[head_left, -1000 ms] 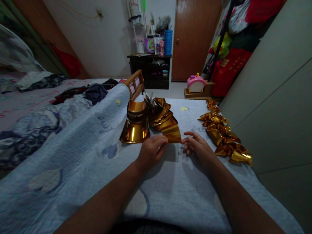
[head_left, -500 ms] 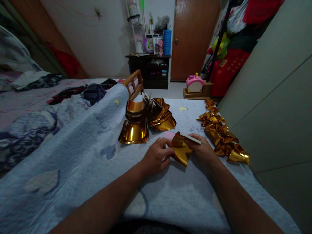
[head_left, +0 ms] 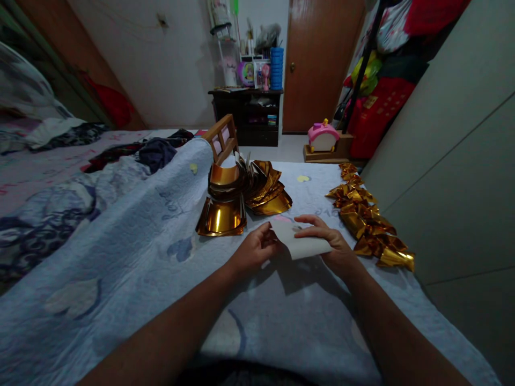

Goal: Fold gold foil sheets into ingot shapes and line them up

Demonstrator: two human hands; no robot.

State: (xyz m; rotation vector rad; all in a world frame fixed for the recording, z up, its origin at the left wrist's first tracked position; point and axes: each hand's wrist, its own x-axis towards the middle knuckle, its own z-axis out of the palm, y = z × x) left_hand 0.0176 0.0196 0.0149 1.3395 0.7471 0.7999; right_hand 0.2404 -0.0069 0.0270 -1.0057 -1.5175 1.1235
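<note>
A sheet of foil paper point(head_left: 303, 247) is held between my two hands just above the bed, its white side facing me. My left hand point(head_left: 257, 247) pinches its left end between thumb and fingers. At the right end, my right hand point(head_left: 328, 244) grips it, with fingers over the top and the thumb hidden behind or beneath. Beyond my left hand lie fanned stacks of gold foil sheets point(head_left: 223, 217), some curled. Along the right edge of the bed runs a row of folded gold foil pieces point(head_left: 362, 220).
Pale blue bedding point(head_left: 161, 300) covers the bed, rising in a fold to the left. A small wooden rail point(head_left: 220, 138) stands behind the stacks. Clothes point(head_left: 155, 153) lie at the left. A pink toy point(head_left: 322, 138) sits past the bed's far edge, and a pale cabinet point(head_left: 462, 177) borders the right.
The sheet has turned over, from its gold side showing to its white side. My right hand's fingers have moved onto its top, and my left hand still holds the left end.
</note>
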